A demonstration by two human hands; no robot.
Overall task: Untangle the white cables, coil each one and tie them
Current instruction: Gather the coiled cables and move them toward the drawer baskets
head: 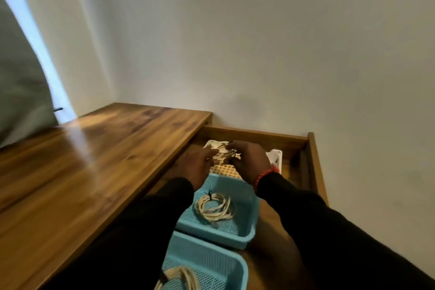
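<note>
Two hands reach into an open wooden drawer (310, 155) beside a brown wooden bench (94, 160). Left hand (197, 162) has fingers stretched out, nearly straight, touching a loose tangle of white cables (223, 150) in a white perforated plastic basket (275, 156) at the drawer's far end. Right hand (247, 160), red bracelet (263, 175) at wrist, curls its fingers over the same tangle; actual grip blurred, can't tell. Nearer, a light-blue perforated plastic basket (235, 236) holds one coiled white cable (215, 207) with a dark tie. A second light-blue basket (226, 259) at bottom edge holds another white cable coil (183, 275). Black sleeves on both arms.
</note>
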